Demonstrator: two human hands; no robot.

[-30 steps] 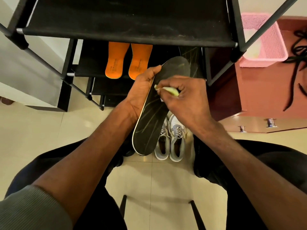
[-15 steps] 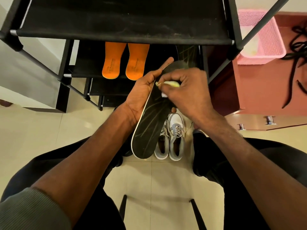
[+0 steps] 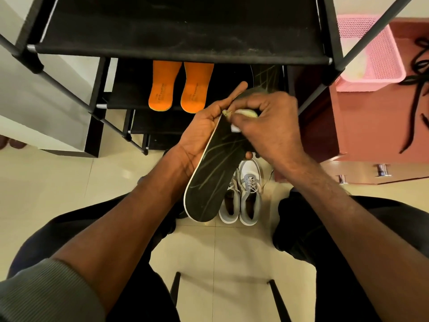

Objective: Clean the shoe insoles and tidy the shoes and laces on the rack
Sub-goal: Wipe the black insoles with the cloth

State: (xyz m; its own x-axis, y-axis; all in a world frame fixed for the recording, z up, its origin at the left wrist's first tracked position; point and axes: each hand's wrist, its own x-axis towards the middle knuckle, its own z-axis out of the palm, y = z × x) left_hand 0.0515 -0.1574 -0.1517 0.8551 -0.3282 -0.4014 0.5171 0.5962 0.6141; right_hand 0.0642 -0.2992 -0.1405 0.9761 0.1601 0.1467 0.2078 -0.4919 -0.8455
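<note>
A black insole [image 3: 212, 180] with pale line markings slants in front of me, its heel end low. My left hand [image 3: 204, 133] supports it from behind and the left, fingers stretched up along its edge and a fingertip showing past its right edge. My right hand [image 3: 269, 129] grips a small yellow-white wad of cloth [image 3: 246, 113] and presses it on the upper part of the insole, hiding the toe end. Two orange insoles [image 3: 181, 87] lie side by side on a lower shelf of the black shoe rack [image 3: 181, 29]. Another dark insole [image 3: 267, 74] lies right of them.
A pair of white and grey sneakers [image 3: 243, 194] stands on the tiled floor below the insole. A pink basket [image 3: 371, 52] and black laces [image 3: 417, 89] lie on a reddish cabinet top at the right. My knees flank the sneakers.
My right hand with the cloth has slid up the insole toward its toe end, and now covers it. The left hand's fingers have stretched out further along the insole.
</note>
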